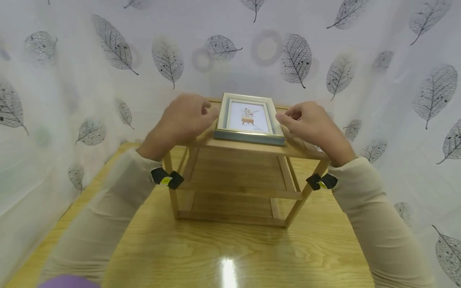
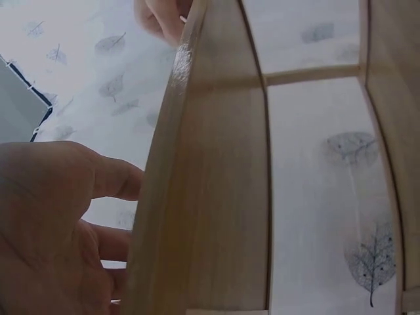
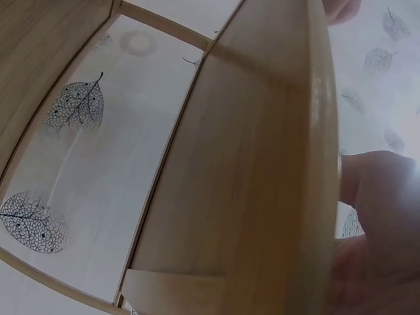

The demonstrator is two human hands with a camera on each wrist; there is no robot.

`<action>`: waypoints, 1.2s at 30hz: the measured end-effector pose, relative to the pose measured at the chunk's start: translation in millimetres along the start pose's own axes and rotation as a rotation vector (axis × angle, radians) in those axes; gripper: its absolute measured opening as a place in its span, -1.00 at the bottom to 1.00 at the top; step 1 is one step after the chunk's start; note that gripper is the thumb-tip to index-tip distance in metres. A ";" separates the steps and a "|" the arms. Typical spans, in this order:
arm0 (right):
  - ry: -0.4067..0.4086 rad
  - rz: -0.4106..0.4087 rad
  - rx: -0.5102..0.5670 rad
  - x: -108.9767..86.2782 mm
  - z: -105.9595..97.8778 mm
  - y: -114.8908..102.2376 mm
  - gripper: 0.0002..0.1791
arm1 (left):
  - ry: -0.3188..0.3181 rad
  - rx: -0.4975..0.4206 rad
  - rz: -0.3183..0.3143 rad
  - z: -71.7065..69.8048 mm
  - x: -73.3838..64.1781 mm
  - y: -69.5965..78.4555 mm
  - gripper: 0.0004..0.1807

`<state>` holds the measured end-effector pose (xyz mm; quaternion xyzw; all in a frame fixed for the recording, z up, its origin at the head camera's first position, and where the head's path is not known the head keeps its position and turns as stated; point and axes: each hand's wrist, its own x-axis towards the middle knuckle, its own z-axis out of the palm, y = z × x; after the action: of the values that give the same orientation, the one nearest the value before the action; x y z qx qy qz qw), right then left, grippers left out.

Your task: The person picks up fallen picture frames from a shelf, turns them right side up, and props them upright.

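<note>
A picture frame (image 1: 248,138), pale with a blue-grey side, lies flat on the top board of a small wooden shelf rack (image 1: 230,186). Its print shows a plant in an orange pot on legs. My left hand (image 1: 187,116) is at the frame's left edge, fingers loosely bent; whether the tips touch it I cannot tell. On the opposite side, my right hand (image 1: 306,120) has its thumb and fingertips at the right edge. Both wrist views look up under the top board (image 2: 210,170), which hides the frame and the fingertips of the left hand (image 2: 52,223) and right hand (image 3: 380,223).
The rack has two lower boards and stands on a yellow wood-grain table (image 1: 201,256). Behind and beside it hangs a white curtain (image 1: 108,88) with grey leaf prints. Something purple (image 1: 70,282) shows at the lower left edge.
</note>
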<state>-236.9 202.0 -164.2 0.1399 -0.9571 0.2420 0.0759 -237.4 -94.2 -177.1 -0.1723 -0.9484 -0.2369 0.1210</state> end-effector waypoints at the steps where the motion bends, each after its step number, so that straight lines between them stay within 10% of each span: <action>1: -0.009 0.003 -0.001 0.5 1.2 -0.8 -0.40 | -0.005 0.004 0.006 1.2 0.8 1.0 -0.53; 36: 0.042 -0.072 -0.048 10.3 20.8 -5.1 -0.68 | -0.009 0.050 0.014 10.7 9.5 8.2 -0.67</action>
<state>-246.7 185.2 -177.9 0.1673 -0.9552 0.2192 0.1078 -244.5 -79.6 -180.0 -0.1769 -0.9534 -0.2116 0.1225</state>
